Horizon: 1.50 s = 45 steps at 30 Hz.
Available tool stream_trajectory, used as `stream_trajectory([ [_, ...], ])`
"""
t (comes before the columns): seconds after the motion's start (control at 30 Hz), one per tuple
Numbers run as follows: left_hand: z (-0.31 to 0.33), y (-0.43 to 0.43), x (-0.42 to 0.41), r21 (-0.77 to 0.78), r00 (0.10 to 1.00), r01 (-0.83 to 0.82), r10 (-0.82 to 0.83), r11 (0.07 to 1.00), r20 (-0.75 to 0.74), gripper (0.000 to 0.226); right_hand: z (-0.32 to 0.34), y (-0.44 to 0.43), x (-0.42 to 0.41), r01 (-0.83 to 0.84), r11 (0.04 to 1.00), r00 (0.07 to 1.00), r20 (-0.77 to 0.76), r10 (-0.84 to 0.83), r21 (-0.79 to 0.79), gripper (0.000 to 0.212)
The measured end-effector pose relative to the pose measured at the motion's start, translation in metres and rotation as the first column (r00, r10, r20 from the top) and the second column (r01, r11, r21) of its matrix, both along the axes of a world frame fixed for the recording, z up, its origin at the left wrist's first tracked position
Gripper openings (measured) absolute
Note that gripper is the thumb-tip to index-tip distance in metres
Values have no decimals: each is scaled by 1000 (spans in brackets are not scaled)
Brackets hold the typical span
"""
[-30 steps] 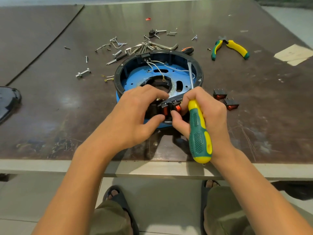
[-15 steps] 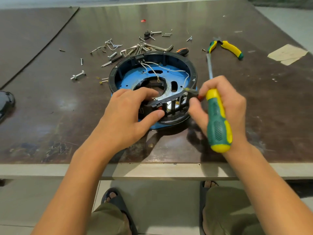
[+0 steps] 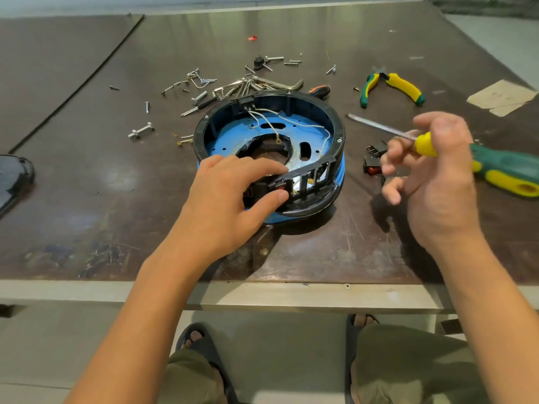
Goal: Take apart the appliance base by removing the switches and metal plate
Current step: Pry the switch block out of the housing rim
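Open dark tabletop left of round blue-and-black plastic base, and in front: I pass freely. Behind base, loose silver screws and hex keys clutter. Right: black red-buttoned switches, yellow-green pliers, yellow-green-handled screwdriver block.

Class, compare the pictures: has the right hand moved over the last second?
Yes. The right hand, holding the screwdriver, has moved right, off the appliance base.
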<state>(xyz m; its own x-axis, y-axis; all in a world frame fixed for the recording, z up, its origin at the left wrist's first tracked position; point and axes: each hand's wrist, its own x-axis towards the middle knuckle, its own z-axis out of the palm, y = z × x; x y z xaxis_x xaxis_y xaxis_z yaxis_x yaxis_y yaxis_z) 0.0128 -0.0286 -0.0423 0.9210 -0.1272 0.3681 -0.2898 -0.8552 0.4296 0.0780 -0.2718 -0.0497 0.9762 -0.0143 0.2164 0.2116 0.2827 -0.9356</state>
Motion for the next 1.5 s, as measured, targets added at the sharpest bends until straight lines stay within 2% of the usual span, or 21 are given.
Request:
stream_trajectory([
  [0.1, -1, 3, 1, 7, 1000, 23, -23, 1000, -15, 37, 10, -3, -3, -105, 976, 992, -45, 116, 193, 24],
  [0.17, -2, 5, 1, 7, 1000, 26, -26, 1000, -7, 37, 15, -7, -5, -155, 959, 984, -53, 172, 237, 27],
  [0.33, -10, 8, 3, -79, 999, 23, -20, 997, 41, 44, 14, -11, -6, -359, 921, 926, -70, 372, 153, 11],
  [0.47, -13, 9, 4, -84, 998, 22, -17, 996, 59, 40, 11, -9, -8, -458, 886, 880, -102, 464, 73, 14],
  [0.73, -9, 10, 3, -76, 998, 28, -23, 997, 65, 38, 9, -14, -10, -334, 941, 942, -57, 331, -47, 12],
  [1.0, -9, 10, 4, -73, 997, 41, -35, 997, 73, 37, 12, -18, -14, -326, 945, 945, -43, 325, -18, 20],
  [1.13, -10, 10, 4, -69, 997, 38, -33, 997, 77, 37, 11, -17, -15, -271, 963, 961, -51, 270, -1, 5],
  [1.5, -10, 10, 5, -67, 996, 36, -30, 997, 80, 35, 10, -14, -11, -280, 959, 956, -81, 282, 38, 24],
])
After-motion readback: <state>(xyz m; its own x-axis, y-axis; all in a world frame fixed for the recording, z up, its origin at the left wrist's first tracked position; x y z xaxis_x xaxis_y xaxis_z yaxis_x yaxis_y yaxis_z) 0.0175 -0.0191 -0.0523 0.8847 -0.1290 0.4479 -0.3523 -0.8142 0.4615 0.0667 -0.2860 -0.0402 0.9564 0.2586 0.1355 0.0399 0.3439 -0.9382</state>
